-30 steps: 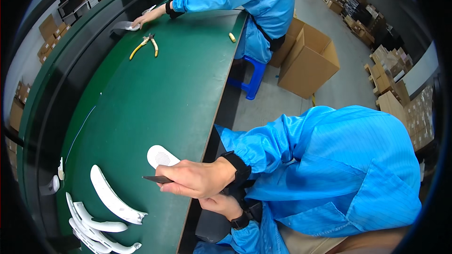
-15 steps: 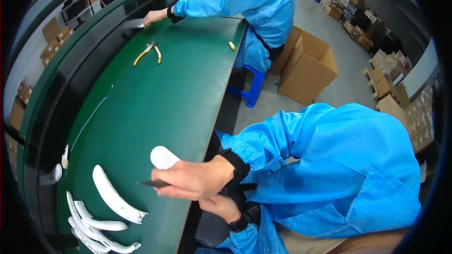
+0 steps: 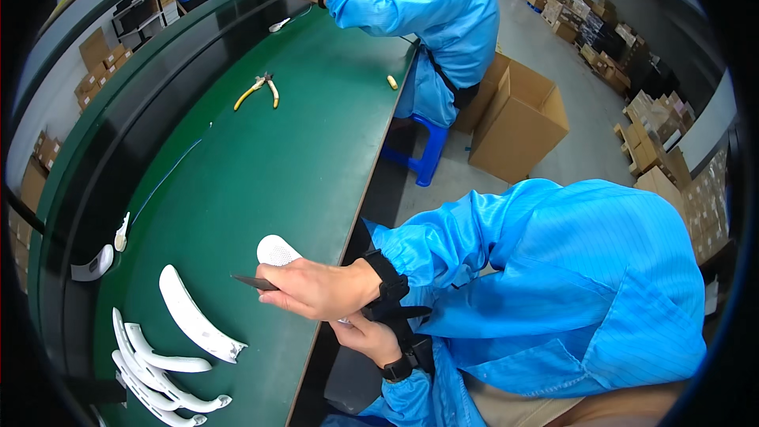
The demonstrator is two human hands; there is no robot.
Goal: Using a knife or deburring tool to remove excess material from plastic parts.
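My right hand [image 3: 316,289] is at the near edge of the green bench [image 3: 261,166], closed on a thin dark pointed tool [image 3: 251,282] whose tip points left. A white oval perforated cover [image 3: 277,251] lies on the bench just beyond that hand, partly hidden by it. Lower down, off the bench edge, my left hand [image 3: 365,340] is curled under my right wrist. What it holds is hidden. Both wrists carry black straps.
Curved white plastic bands lie at the near left, a single one [image 3: 196,324] beside a stack [image 3: 154,372]. Yellow-handled pliers [image 3: 257,88] lie farther up the bench. A co-worker in blue [image 3: 443,16] sits on a blue stool [image 3: 423,154] at the far end. Cardboard boxes [image 3: 518,119] stand on the floor.
The view has tilted a little. My right hand still holds the dark tool in nearly the same spot by the white cover. The co-worker's arm stays stretched over the bench.
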